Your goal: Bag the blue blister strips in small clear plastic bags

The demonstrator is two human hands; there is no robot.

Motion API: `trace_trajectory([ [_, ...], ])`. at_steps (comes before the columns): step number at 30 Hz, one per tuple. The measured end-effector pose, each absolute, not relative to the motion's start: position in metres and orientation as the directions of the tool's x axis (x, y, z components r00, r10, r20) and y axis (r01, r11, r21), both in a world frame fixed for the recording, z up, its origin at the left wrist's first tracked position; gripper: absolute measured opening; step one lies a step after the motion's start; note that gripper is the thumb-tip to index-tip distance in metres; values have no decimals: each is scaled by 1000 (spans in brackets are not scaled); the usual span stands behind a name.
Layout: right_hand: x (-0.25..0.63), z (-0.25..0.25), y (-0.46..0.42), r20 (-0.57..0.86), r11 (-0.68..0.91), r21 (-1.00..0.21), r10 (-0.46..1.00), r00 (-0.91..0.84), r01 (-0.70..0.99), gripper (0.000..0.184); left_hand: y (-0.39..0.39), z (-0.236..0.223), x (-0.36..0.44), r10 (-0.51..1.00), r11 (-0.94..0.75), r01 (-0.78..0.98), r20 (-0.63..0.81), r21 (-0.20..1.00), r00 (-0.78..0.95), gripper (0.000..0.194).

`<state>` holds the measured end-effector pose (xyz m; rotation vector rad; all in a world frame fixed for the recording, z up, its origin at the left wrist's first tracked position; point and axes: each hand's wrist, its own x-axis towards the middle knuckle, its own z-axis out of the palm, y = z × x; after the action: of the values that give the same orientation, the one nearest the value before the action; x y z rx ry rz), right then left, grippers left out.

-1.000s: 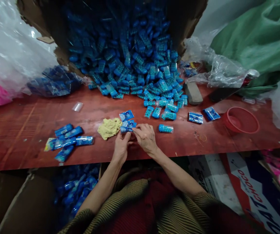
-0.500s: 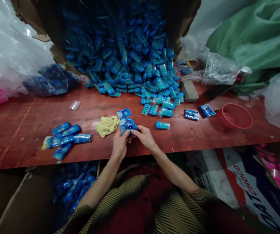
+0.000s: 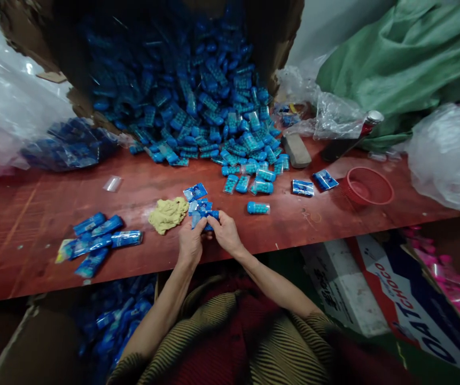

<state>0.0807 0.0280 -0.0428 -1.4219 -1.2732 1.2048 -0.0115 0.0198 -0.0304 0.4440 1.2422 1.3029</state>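
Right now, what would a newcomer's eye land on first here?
Probably the great heap of blue-capped containers at the back, fanning from a torn cardboard box onto the red table. Next, near the front edge, the left hand and right hand hold a small blue item, with a crumpled yellow lump to their left. The bulky green cloth stands out at upper right.

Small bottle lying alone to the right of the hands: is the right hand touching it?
Apart. The head view shows a strip of bare red tabletop between the right hand and the small bottle.
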Motion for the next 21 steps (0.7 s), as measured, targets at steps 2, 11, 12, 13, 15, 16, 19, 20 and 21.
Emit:
trace_trajectory([
  [2,79,-41,27,-133,-136,-980,991,27,143,28,22,-30,-9,872,307,-493,-448,814,-198,31],
  [11,97,-38,27,-48,-49,-993,999,5,105,34,17,-25,-17,883,425,-512,-467,747,51,35],
  [12,99,-37,27,-32,-30,-992,999,-10,121,36,16,-25,-19,879,435,-508,-474,744,58,35],
  [13,100,-37,26,-25,-21,-991,999,-31,131,39,15,-26,-20,876,435,-509,-481,742,47,35],
  [15,104,-34,24,-15,-4,-988,997,-72,151,42,15,-27,-22,863,435,-526,-505,731,11,34],
  [16,106,-32,24,0,15,-986,996,-89,168,42,16,-27,-22,850,444,-536,-526,718,0,33],
  [19,123,-25,25,116,152,-926,986,-123,345,33,16,-25,-23,783,518,-563,-622,644,8,30],
  [20,132,-23,27,159,204,-863,978,-136,461,28,16,-24,-23,754,549,-573,-656,609,26,28],
  [21,141,-21,29,185,239,-763,971,-151,600,25,15,-23,-24,728,573,-589,-683,570,47,26],
])
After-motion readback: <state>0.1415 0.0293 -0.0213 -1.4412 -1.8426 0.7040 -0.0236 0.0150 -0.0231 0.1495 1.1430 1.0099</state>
